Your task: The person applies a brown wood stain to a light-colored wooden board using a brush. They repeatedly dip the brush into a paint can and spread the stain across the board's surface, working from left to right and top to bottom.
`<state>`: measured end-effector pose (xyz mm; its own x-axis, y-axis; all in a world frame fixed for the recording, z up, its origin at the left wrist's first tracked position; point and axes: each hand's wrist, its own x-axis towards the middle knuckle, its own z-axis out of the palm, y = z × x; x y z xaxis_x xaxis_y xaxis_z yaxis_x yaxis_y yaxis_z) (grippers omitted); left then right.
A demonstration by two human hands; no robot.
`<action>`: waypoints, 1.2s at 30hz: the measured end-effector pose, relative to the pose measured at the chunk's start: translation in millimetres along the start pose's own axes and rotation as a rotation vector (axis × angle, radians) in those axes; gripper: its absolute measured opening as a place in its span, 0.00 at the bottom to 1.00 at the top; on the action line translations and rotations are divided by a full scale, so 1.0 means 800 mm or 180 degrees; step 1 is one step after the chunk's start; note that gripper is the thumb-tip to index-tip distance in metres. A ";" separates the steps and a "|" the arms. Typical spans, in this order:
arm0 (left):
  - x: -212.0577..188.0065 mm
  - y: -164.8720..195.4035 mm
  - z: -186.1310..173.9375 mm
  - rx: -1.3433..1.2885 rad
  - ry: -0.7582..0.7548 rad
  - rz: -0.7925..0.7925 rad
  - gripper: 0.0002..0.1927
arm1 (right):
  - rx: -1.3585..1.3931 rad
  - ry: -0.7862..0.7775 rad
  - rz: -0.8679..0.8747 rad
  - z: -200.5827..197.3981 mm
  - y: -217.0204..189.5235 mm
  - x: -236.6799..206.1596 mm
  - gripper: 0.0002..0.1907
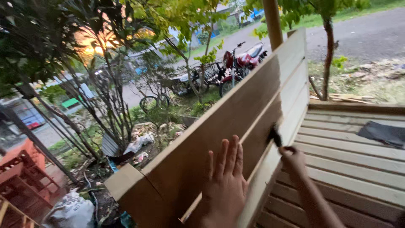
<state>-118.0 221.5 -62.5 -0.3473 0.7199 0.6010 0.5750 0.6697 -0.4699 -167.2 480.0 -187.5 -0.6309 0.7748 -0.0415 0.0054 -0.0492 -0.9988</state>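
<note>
Head view, left hand [225, 185] flat on wooden panel [236, 122], right hand [292, 161] gripping blurred brush [275, 136]

The left hand [225, 183] lies flat on the wooden board [236, 122]; the right hand [292, 159] holds a brush [275, 136] against it.

Tall slatted wooden backrest panel [236, 122] stands upright on edge along bench side, lower part darker and wet-looking, far end pale and bare. Small dark-bristled paintbrush [275, 136] presses bristles-up against panel's middle slat.
</note>
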 end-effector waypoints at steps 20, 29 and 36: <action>-0.004 0.005 0.010 -0.0044 0.0136 -0.0026 0.39 | -0.0036 0.0634 -0.0419 -0.023 -0.028 0.064 0.26; -0.003 0.007 -0.015 0.0102 -0.0142 0.0024 0.39 | -0.0790 0.0488 -0.0250 -0.046 -0.011 0.004 0.23; -0.012 0.007 -0.032 0.0013 0.0127 0.0067 0.39 | -0.2635 0.0193 -0.0539 -0.016 -0.005 -0.081 0.20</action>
<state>-92.5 213.4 -54.0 -0.3052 0.7260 0.6163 0.5789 0.6553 -0.4853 -116.1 438.3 -180.7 -0.6319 0.7636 0.1327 0.4959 0.5299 -0.6880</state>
